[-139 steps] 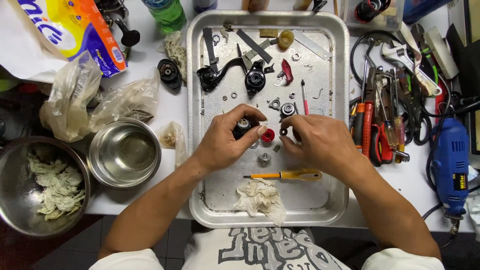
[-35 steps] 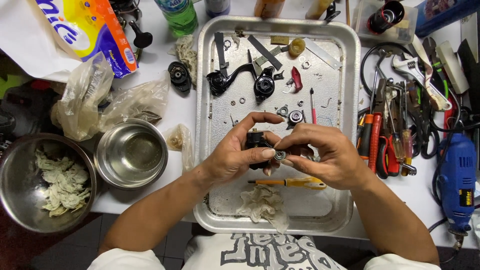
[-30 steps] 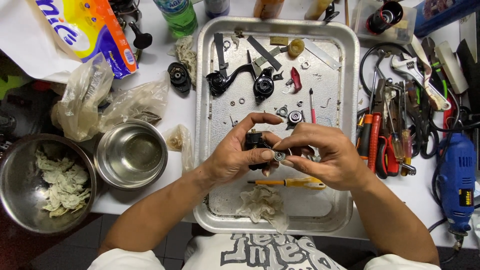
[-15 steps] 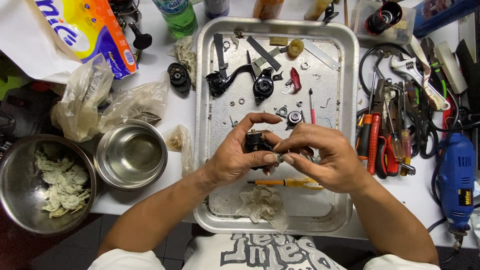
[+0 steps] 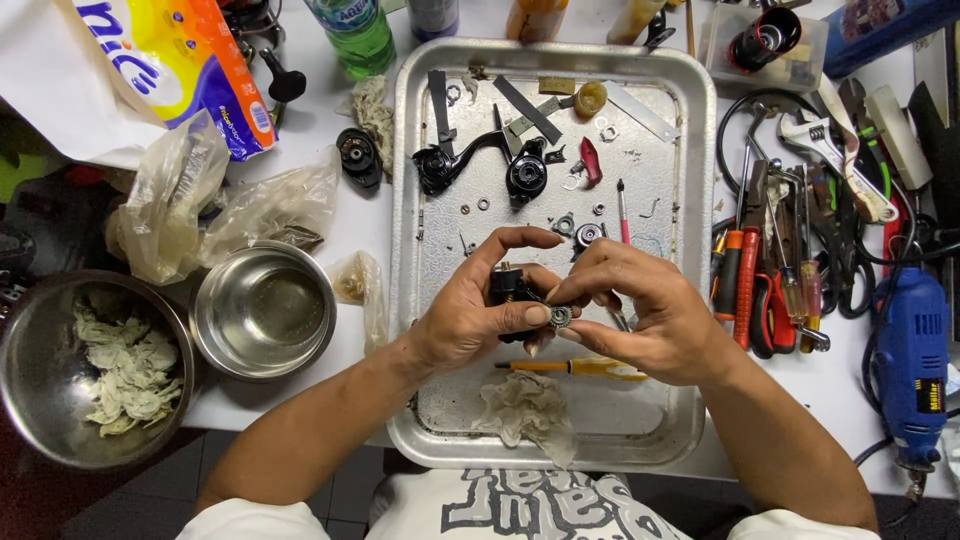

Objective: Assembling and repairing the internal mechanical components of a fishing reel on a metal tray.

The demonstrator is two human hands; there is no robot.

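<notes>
Over the middle of a metal tray (image 5: 690, 200), my left hand (image 5: 480, 310) grips a small black reel body (image 5: 508, 290). My right hand (image 5: 640, 310) meets it from the right, and a small round silver bearing (image 5: 560, 317) is pinched between my left thumb and my right fingertips. Just below my hands a yellow-handled screwdriver (image 5: 590, 368) lies on the tray, with a crumpled rag (image 5: 525, 412) beneath it. Black reel parts (image 5: 480, 165), washers and a red piece (image 5: 590, 160) are spread over the tray's far half.
Two steel bowls stand at the left, the small one (image 5: 263, 310) bare, the large one (image 5: 90, 370) holding wadded tissue. Plastic bags (image 5: 200, 200) and a green bottle (image 5: 350, 35) sit at the far left. Pliers, screwdrivers (image 5: 780, 290), a wrench (image 5: 840, 160) and a blue rotary tool (image 5: 915, 360) crowd the right.
Earlier both hands rested low on the tray around small parts. They have since lifted and come together with the reel body and bearing. Over the last second they barely moved.
</notes>
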